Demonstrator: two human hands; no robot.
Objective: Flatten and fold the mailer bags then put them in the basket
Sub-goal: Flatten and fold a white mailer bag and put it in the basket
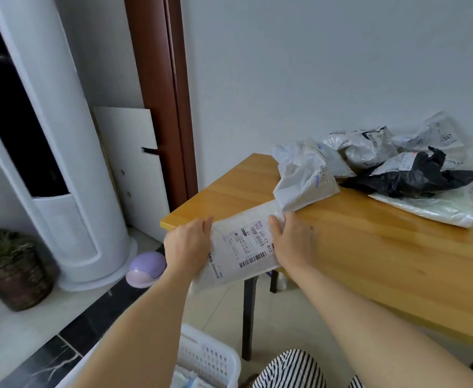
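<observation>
A white plastic mailer bag with a printed shipping label (240,247) lies flat at the near left corner of the light wooden worktop (369,247), its near end hanging over the edge. The left hand (186,245) grips the bag's left edge, fingers curled over it; the right hand (292,239) rests on the bag's right side, thumb on the label, with the fingers bent around the edge. Just behind the right hand, touching the flat bag, stands a crumpled white mailer bag (305,177). Farther right along the wall lies a heap of more crumpled white bags (369,147), a black plastic mailer bag (422,177) and a flat translucent white bag (436,208) beneath it. Below the arms, on the floor, sits a white perforated plastic basket (210,357) with pale folded items inside. To the left stand a tall white cylindrical appliance (61,163), a dark woven planter (14,270) and a small lilac rounded object (145,267).
</observation>
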